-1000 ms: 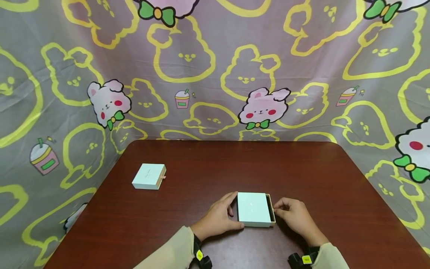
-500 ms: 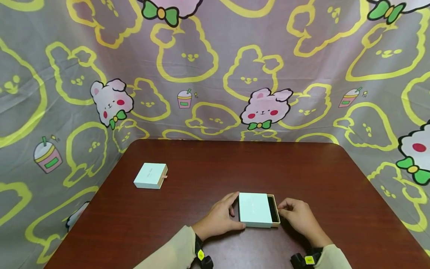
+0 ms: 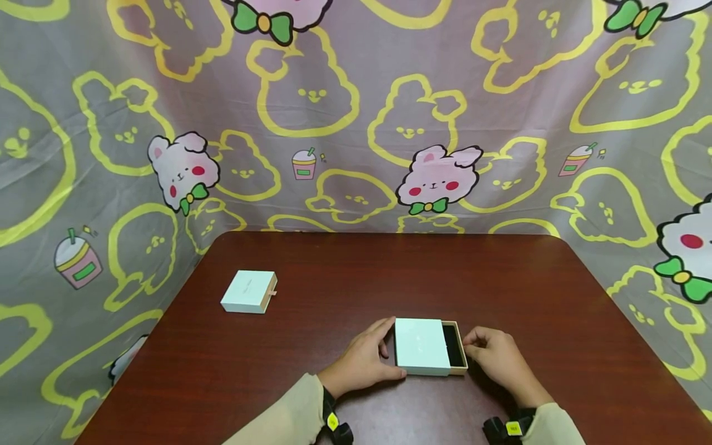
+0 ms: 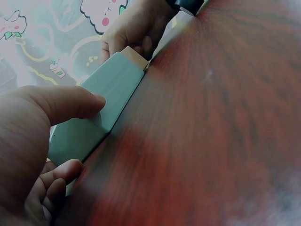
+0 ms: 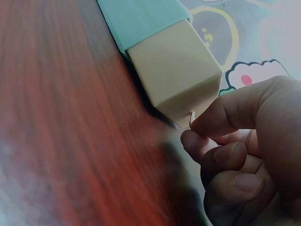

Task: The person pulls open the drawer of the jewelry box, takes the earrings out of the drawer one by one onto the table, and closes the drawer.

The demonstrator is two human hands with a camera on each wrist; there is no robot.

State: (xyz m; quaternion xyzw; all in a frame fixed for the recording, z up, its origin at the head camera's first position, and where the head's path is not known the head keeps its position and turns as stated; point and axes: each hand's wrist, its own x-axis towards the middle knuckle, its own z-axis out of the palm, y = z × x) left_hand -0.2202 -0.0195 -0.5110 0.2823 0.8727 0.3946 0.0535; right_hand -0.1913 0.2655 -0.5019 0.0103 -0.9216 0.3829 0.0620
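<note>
A mint-green drawer box [image 3: 421, 347] lies flat on the table, its tan inner drawer [image 3: 458, 348] partly out at the right and showing a black inside. My left hand [image 3: 364, 358] grips the box's outer sleeve at its left end. In the left wrist view the thumb presses the near side of the sleeve [image 4: 106, 94]. My right hand [image 3: 497, 358] is at the drawer's right end. Thumb and forefinger pinch the small ribbon pull tab [image 5: 192, 117] on the drawer front, seen in the right wrist view; the other fingers are curled below.
Another mint-green box [image 3: 249, 291], closed, with a small tab on its right side, lies at the table's far left. The dark red-brown wooden table [image 3: 356, 272] meets a grey patterned cloth [image 3: 345, 154] behind and at both sides.
My right hand has moved right with the pull tab, drawing the drawer further out of its sleeve. My left hand stays on the sleeve, holding it in place.
</note>
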